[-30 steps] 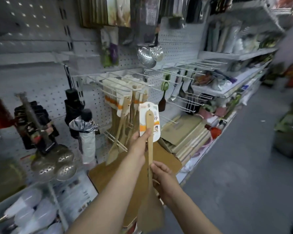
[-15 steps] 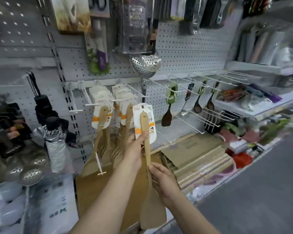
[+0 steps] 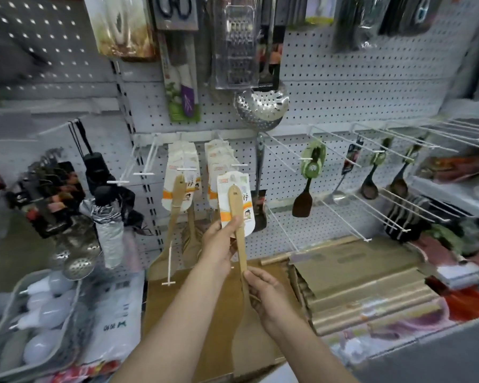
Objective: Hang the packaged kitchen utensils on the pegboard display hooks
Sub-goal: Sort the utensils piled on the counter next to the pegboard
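Note:
I hold a wooden spatula [image 3: 239, 217] upright, its white-and-orange packaging card at the top. My left hand [image 3: 217, 244] pinches the card's lower edge and the handle. My right hand [image 3: 263, 293] grips the handle lower down, above the blade. The card's top sits just in front of the tip of a white pegboard hook [image 3: 237, 165]. Behind it hang several identical carded spatulas [image 3: 216, 158], and another bunch [image 3: 181, 186] hangs on the hook to the left. The white pegboard [image 3: 343, 106] fills the wall.
Empty white hooks [image 3: 288, 161] jut out to the right, beyond them dark spoons and a black turner [image 3: 303, 201]. A steel skimmer [image 3: 260, 106] and grater hang above. Folded umbrellas [image 3: 108, 217] hang at left. Cardboard [image 3: 199, 313] and bamboo mats [image 3: 357, 286] lie on the shelf below.
The view has swung left and closer to the pegboard. Both hands have kept their hold and carried the spatula's card up to the hook with the matching spatulas.

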The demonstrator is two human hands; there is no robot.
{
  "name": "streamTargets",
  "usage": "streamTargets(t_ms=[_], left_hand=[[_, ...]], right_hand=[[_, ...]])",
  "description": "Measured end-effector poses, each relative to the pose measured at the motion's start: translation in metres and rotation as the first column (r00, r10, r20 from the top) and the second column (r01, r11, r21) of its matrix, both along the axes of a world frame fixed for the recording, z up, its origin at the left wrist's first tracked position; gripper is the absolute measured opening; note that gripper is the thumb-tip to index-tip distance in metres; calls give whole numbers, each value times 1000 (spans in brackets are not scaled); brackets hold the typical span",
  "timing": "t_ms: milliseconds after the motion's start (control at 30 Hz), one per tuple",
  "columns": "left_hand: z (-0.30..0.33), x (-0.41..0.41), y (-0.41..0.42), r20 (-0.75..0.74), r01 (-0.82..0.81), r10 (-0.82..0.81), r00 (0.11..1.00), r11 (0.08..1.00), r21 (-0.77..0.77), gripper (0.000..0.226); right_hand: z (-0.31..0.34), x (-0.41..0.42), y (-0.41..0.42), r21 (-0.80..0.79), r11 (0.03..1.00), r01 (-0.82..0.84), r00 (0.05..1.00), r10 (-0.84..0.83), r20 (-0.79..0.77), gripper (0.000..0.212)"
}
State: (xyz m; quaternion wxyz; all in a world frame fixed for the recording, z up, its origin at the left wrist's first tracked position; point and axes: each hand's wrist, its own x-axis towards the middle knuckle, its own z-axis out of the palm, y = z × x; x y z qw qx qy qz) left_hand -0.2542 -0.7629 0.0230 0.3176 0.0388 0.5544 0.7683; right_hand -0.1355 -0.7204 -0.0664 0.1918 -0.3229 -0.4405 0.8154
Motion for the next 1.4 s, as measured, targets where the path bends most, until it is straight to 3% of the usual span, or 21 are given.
streamTargets(t_ms=[200,500,733,933,1167,1400], left_hand=[[-5,-26,22,1,-16,16,1000,1000,14,17],[-10,-67,49,19,-52,52,998,999,-2,30],[-21,-64,40,35,-86,89,995,993,-75,28],[-8,-43,5,63,-114,115,991,993,-13,26],[-16,-8,-65,219,-197,200,955,980,-32,21],[-21,5,-139,282,-226,219,934,974,-9,22]], right_hand=[[1,-28,26,-13,1000,0,1000,0,10,26],[5,-67,64,125,988,-87,991,72,116,17],[11,-69,71,153,988,-17,989,-5,145,26],[32,-60,56,180,983,36,992,-57,115,14],[39,-48,5,177,982,-69,993,51,105,8],[43,-42,-67,157,977,-146,983,124,138,12]])
